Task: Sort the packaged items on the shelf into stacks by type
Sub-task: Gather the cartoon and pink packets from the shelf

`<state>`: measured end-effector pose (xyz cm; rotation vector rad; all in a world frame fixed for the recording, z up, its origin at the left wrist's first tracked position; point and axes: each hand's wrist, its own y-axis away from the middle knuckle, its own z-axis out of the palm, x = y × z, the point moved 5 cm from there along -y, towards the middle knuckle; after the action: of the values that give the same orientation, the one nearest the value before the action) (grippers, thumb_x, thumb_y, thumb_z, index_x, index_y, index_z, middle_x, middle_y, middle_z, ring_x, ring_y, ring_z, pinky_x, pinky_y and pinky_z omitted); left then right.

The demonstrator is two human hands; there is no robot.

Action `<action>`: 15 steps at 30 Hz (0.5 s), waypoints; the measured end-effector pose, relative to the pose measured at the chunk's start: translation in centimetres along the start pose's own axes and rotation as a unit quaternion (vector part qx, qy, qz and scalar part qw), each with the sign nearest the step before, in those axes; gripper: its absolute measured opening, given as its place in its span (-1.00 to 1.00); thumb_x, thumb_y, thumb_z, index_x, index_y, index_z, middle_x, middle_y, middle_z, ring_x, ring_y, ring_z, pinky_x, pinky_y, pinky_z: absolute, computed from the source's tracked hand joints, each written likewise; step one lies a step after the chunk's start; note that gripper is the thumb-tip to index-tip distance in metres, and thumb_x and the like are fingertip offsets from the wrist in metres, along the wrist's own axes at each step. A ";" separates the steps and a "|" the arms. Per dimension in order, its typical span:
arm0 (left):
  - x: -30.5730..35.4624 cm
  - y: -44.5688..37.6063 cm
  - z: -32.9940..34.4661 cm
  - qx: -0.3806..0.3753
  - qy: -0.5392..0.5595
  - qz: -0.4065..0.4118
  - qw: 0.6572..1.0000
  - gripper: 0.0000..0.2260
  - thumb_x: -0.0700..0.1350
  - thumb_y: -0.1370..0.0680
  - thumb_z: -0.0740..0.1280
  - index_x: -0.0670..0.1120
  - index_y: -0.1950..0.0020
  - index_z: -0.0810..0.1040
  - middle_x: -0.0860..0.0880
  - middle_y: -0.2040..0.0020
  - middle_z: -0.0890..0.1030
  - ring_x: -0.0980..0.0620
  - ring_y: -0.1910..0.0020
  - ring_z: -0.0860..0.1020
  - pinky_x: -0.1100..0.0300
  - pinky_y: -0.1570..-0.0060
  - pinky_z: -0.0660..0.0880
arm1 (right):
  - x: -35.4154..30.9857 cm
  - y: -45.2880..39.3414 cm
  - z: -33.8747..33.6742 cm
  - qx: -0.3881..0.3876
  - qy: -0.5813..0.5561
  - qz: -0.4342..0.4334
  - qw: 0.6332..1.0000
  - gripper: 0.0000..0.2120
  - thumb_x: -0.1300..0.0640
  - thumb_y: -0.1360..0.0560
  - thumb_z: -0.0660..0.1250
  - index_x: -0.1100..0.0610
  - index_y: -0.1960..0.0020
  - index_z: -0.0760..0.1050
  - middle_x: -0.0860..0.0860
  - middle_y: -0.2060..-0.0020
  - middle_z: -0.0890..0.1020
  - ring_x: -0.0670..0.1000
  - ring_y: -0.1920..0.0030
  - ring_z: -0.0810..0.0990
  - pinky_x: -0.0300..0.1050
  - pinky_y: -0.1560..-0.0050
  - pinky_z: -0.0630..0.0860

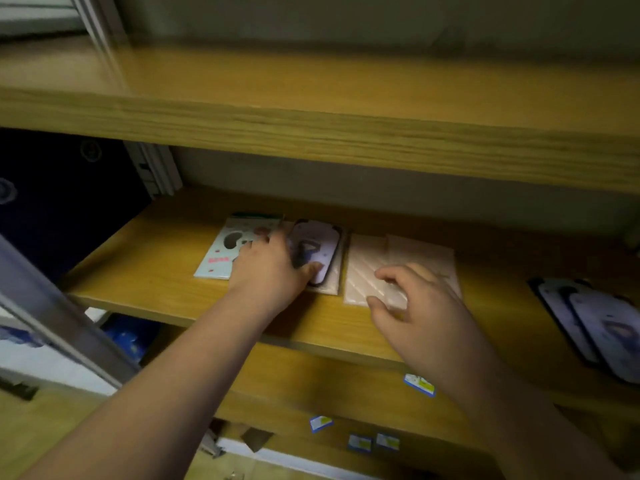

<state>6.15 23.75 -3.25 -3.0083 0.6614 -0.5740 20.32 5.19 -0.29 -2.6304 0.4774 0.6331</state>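
Observation:
On the middle wooden shelf (145, 271) lie several flat packaged items. A pale green-white pack with pink print (221, 251) sits at the left. Beside it is a lilac phone-case pack (320, 244), which my left hand (270, 271) grips, thumb on its lower edge and fingers across the gap to the green pack. Right of that lie pink-white striped packs (367, 268), overlapping. My right hand (415, 306) hovers over or touches their lower right part with fingers bent; contact is unclear. Two dark-rimmed lilac packs (588, 323) lie at the far right.
An upper wooden shelf (311, 133) overhangs close above the work area. The lower shelf holds small blue-white labels (419, 384). A grey metal upright (62, 320) slants at the left, with dark blue fabric (52, 202) behind it.

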 end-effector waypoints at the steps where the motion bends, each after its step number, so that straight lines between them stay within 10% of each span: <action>1: -0.6 -0.3 -0.3 -0.001 0.032 -0.001 0.999 -0.20 0.35 -0.38 0.42 -0.01 -0.49 0.30 -0.20 -0.38 0.50 -0.28 -0.33 0.45 -0.06 -0.21 0.43 | -0.1 0.0 0.3 0.000 0.003 0.006 1.000 -0.66 -0.08 -0.51 0.35 -0.07 -0.27 0.53 -0.15 -0.16 0.57 -0.10 -0.21 0.48 -0.11 -0.20 0.44; 11: -5.7 -0.4 -1.8 -0.026 0.293 -0.067 0.953 -0.31 0.00 -0.35 0.62 -0.05 -0.40 0.40 -0.04 -0.24 0.59 -0.05 -0.13 0.56 0.12 0.02 0.51 | -1.7 -1.6 2.9 -0.011 0.039 0.055 0.998 -0.60 -0.05 -0.51 0.34 -0.02 -0.33 0.49 -0.07 -0.19 0.60 -0.03 -0.18 0.54 -0.04 -0.16 0.51; 15: -8.4 1.4 -2.3 -0.068 0.476 -0.142 0.865 -0.50 -0.16 -0.42 0.57 -0.02 -0.30 0.47 0.01 0.01 0.68 -0.01 0.06 0.67 0.12 0.15 0.56 | -2.5 -4.3 4.8 -0.079 0.097 0.116 0.985 -0.53 -0.22 -0.52 0.24 0.05 -0.28 0.51 0.02 -0.12 0.64 0.08 -0.07 0.60 -0.05 0.04 0.51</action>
<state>-2.29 26.04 -4.19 -2.7722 0.2180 -2.1571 18.24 11.65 -1.72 -2.8271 0.8329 0.5040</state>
